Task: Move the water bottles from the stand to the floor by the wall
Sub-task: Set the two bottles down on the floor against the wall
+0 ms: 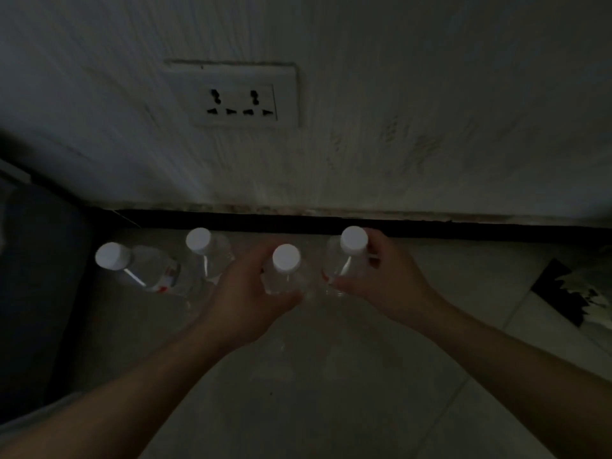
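Standing free at the wall [430, 127] edge of the floor [314, 376]: bottle one [145, 270], bottle two [212, 256]. The left hand [245, 293] grasps bottle three [281, 281]; the right hand [390, 276] grasps bottle four [337, 266]. Neither is released, and floor contact cannot be confirmed. The stand is out of view, so the remainder is unknown.

Nothing legible from where I look down; the light is dim and the frame blurred.

- Far-left bottle [149, 270]: label band with red patches low on its side, lettering unreadable.
- Far-right bottle [337, 263], gripped by my right hand [387, 276]: a red sliver at the label edge, no letters to be made out.
- Third bottle [281, 283], held in my left hand [241, 293]: no marking I can make out.
- Wall socket plate [238, 77]: no print I can read.
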Demonstrator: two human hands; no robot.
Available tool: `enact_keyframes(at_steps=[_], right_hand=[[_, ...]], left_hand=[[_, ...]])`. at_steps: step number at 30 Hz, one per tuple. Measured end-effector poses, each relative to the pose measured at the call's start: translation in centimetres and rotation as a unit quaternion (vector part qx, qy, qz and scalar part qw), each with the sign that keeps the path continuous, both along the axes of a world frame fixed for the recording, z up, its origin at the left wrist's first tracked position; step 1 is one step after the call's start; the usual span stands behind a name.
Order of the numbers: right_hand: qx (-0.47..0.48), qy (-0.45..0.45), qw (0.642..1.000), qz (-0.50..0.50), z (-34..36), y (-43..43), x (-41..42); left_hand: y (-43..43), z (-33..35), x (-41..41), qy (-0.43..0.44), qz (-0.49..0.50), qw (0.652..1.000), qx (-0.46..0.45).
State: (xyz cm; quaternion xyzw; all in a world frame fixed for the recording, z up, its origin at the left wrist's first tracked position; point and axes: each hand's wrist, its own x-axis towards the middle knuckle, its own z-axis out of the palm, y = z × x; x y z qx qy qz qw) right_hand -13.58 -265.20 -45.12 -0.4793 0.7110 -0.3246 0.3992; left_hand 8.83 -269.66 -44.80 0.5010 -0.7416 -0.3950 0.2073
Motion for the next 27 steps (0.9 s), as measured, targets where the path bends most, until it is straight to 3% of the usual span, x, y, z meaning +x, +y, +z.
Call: enact_keyframes(at_steps=[6,27], right_hand=[[-0.007,-0.034,0.999,-0.013,-3.0,-0.9,-0.1],[-0.033,-0.038,0.999,0.018,-3.3,-0.5,0.2]], left_hand=[[-0.2,-3.3,0.2,0.015,0.041,0.999,0.013],[-0.3,-3.9,0.0,0.035,0.044,0.998,-0.007]])
